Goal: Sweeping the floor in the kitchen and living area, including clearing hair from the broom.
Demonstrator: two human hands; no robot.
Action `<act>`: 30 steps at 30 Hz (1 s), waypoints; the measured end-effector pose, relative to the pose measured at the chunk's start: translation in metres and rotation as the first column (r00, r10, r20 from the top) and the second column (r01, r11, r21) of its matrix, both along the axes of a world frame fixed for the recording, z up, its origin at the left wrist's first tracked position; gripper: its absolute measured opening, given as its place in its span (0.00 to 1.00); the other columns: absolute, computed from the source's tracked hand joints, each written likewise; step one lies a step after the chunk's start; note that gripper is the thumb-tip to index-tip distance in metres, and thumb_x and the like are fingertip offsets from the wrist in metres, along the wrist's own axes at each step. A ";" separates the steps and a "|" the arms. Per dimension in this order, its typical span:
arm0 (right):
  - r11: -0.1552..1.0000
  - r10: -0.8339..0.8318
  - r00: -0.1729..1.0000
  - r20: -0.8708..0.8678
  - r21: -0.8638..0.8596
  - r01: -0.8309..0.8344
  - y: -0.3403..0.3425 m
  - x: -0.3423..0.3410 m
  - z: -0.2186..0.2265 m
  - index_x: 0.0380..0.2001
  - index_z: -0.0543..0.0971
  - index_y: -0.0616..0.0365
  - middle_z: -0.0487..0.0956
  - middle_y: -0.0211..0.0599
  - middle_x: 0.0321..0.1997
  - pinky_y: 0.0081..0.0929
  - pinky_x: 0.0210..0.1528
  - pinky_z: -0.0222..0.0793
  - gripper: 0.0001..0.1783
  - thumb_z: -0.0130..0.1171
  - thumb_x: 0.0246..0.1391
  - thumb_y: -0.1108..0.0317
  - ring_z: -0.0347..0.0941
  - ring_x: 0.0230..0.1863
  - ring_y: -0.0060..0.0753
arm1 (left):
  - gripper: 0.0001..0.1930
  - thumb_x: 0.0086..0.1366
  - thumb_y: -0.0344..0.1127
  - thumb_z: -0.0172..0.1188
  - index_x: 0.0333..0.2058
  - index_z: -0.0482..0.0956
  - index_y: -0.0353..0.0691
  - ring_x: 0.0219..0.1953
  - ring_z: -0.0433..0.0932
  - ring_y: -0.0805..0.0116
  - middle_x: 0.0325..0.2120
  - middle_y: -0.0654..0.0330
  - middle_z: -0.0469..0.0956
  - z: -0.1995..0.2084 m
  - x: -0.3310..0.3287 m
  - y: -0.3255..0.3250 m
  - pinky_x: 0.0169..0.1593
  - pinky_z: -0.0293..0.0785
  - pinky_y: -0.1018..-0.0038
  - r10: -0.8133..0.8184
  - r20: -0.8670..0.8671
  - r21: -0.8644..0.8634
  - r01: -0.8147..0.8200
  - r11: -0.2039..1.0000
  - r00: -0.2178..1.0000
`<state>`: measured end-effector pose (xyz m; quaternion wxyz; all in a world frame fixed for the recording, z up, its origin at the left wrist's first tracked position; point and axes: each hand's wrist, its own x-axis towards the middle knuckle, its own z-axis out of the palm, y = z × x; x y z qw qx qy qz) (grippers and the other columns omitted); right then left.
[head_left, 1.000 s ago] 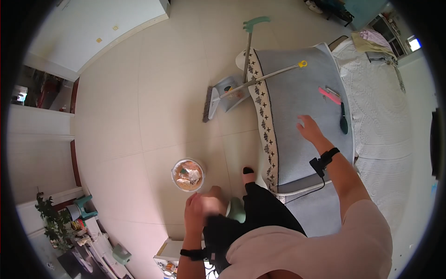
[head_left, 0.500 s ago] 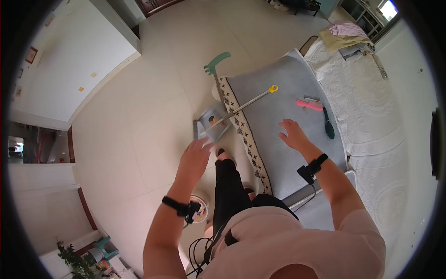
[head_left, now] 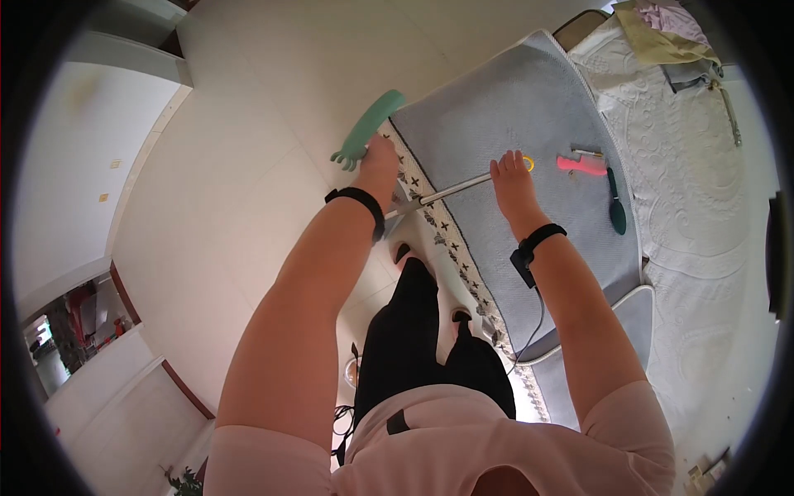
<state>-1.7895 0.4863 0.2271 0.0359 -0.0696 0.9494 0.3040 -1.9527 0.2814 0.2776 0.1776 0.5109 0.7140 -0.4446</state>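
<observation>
My left hand is closed round the upright handle just below its curved green toothed top. That handle rises from a grey dustpan, mostly hidden behind my left forearm. My right hand is over the upper end of a silver broom pole, fingers fairly straight and apart. The pole's yellow hanging ring peeks out beside those fingers. The pole leans across the patterned edge of a grey seat cover. I cannot see the broom's lower end.
On the seat cover to the right lie a pink comb-like item, a small slim metallic item and a dark green brush. A white quilted cover drapes the sofa back, with folded cloths at its far end. Pale floor tiles stretch left.
My left hand has moved forward to the handle below the green top and closed there. My right hand has come over the pole's ringed end. My view has shifted closer to the seat.
</observation>
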 end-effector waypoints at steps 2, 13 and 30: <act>0.993 -0.060 0.979 0.192 -0.089 0.079 -0.010 -0.007 0.003 0.36 0.74 0.55 0.73 0.34 0.38 0.38 0.53 0.57 0.11 0.49 0.48 0.66 0.65 0.49 0.37 | 0.13 0.53 0.38 0.57 0.38 0.79 0.48 0.43 0.74 0.65 0.37 0.64 0.75 -0.030 -0.015 -0.021 0.41 0.69 0.62 0.188 0.029 0.005 -0.188 0.982 0.982; 0.916 0.122 0.914 0.388 -0.398 0.047 -0.057 0.099 0.157 0.29 0.71 0.54 0.72 0.31 0.25 0.28 0.31 0.67 0.06 0.52 0.44 0.70 0.72 0.29 0.32 | 0.11 0.60 0.34 0.47 0.36 0.78 0.45 0.37 0.78 0.63 0.31 0.60 0.78 0.012 -0.002 -0.206 0.34 0.74 0.66 0.805 0.086 0.221 -0.799 0.559 0.587; 0.712 -0.107 0.543 0.833 -0.317 0.627 0.012 0.398 0.262 0.35 0.70 0.59 0.77 0.42 0.29 0.38 0.36 0.69 0.13 0.54 0.46 0.66 0.75 0.33 0.44 | 0.22 0.62 0.43 0.47 0.55 0.63 0.49 0.12 0.61 0.76 0.18 0.64 0.67 0.011 0.679 -0.403 0.13 0.60 0.76 -0.095 0.849 -0.119 -0.013 -0.993 -0.520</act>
